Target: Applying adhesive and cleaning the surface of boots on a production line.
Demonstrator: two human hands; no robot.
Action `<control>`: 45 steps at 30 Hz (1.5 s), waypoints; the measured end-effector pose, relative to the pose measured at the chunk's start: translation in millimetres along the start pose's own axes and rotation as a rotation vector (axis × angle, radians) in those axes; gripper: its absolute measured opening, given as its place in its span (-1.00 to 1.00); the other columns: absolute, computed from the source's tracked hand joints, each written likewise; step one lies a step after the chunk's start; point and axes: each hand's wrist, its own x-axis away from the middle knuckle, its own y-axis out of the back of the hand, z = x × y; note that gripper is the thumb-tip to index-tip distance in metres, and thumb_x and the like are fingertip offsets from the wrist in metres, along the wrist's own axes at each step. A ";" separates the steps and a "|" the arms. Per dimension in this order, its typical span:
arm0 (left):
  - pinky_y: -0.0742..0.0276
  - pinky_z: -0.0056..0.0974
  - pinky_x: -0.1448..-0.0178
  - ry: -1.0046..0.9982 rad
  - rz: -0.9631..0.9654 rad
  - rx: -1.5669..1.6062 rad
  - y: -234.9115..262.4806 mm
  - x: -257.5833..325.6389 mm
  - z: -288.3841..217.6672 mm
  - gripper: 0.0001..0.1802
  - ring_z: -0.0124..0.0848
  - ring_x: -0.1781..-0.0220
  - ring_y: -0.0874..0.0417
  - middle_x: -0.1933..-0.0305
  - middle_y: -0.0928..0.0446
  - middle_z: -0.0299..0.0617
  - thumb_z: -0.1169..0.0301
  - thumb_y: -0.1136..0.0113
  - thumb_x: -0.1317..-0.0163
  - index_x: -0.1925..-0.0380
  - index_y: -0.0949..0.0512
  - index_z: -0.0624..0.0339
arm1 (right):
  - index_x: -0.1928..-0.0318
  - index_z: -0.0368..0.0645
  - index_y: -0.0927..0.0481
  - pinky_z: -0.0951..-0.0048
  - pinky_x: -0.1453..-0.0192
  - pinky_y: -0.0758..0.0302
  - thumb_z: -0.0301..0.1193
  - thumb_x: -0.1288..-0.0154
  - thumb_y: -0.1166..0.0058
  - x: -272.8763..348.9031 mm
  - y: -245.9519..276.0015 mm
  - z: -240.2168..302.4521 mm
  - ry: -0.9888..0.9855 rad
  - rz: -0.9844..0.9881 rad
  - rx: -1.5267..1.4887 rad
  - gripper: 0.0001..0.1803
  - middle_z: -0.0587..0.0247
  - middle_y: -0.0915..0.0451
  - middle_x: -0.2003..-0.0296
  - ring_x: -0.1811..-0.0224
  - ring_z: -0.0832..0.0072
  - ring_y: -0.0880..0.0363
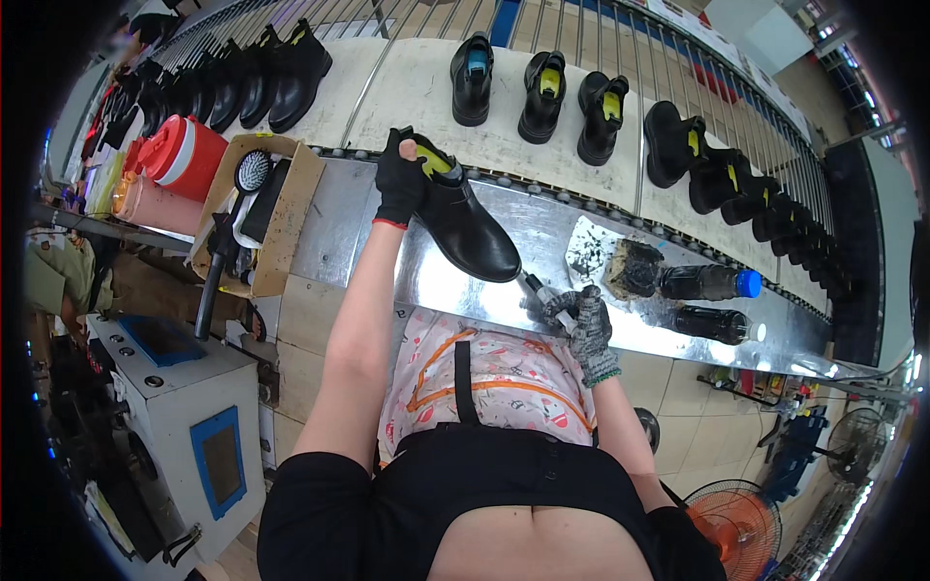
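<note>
My left hand (397, 179), in a black glove with a red cuff and a bare thumb tip, grips the ankle opening of a glossy black ankle boot (467, 232). The boot has a yellow-green insole, and its toe points toward the lower right. My right hand (589, 334), in a grey knit glove with a green cuff, is closed round a slim tool (538, 289) with a dark tip. That tip lies close to the boot's toe; whether they touch I cannot tell. The tool's kind is too small to make out.
Past the metal ledge (334, 228), several black boots (549, 97) stand on a pale conveyor. A blackened sponge (635, 269) and two bottles of dark liquid (696, 282) lie at right. At left are a cardboard box (302, 208) with a round brush (254, 171) and a red jug (194, 160).
</note>
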 end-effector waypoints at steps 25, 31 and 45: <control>-0.39 -0.35 0.40 0.165 -0.003 -0.473 50.4 117.6 -121.0 -0.24 -0.43 0.49 -0.43 0.42 -0.35 -0.22 0.01 -0.54 0.29 0.26 -0.28 0.20 | 0.42 -0.24 -0.58 0.57 0.49 -0.40 0.06 -0.39 0.36 -6.2 -12.8 19.4 0.206 -0.270 0.439 -0.35 0.23 -0.63 0.52 0.54 0.59 -0.53; -0.56 -0.36 0.22 0.400 0.173 0.010 48.5 149.3 -138.3 -0.27 -0.40 0.29 -0.60 0.30 -0.49 -0.16 0.39 -0.47 0.14 -0.01 -0.24 0.21 | 0.39 -0.29 -0.57 0.46 0.28 -0.54 0.07 -0.40 0.38 0.2 -4.4 20.4 0.253 -0.121 0.491 -0.33 0.15 -0.63 0.45 0.41 0.47 -0.59; -0.42 -0.29 -0.17 0.787 0.521 0.589 17.1 172.5 -142.1 -0.25 -0.39 -0.10 -0.47 -0.08 -0.43 -0.15 0.57 -0.22 0.07 -0.21 -0.22 0.27 | 0.45 -0.15 -0.63 0.35 0.28 -0.48 -0.27 -0.43 0.34 33.6 0.2 52.4 0.279 0.021 0.795 -0.53 0.17 -0.62 0.49 0.44 0.25 -0.58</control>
